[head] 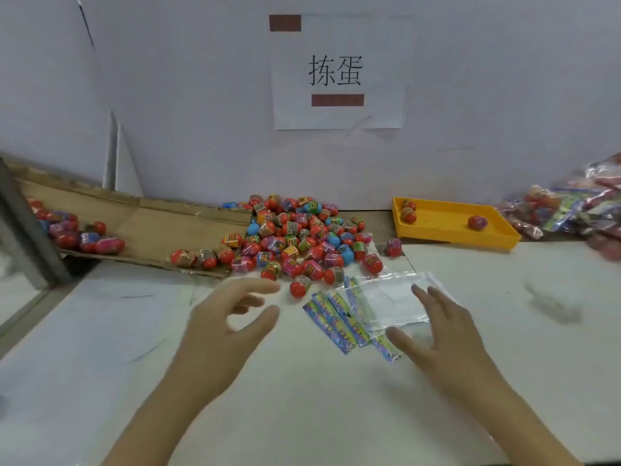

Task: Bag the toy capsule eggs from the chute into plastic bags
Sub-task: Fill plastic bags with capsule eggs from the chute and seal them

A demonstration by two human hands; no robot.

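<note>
Reaching with both hands spread: left hand [232, 317] nears light, slippery eggs [295, 237]; right hand [433, 327] rests on flimsy bags [386, 301], best pinched at an edge.

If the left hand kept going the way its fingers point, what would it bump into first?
Most likely the loose red egg just beyond the left hand, at the near edge of the egg pile. Its height above the table is unclear, so it might pass over.

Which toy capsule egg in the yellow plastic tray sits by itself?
The red-and-pink toy capsule egg toward the right end of the yellow plastic tray; the other two eggs huddle in its far left corner.
</note>
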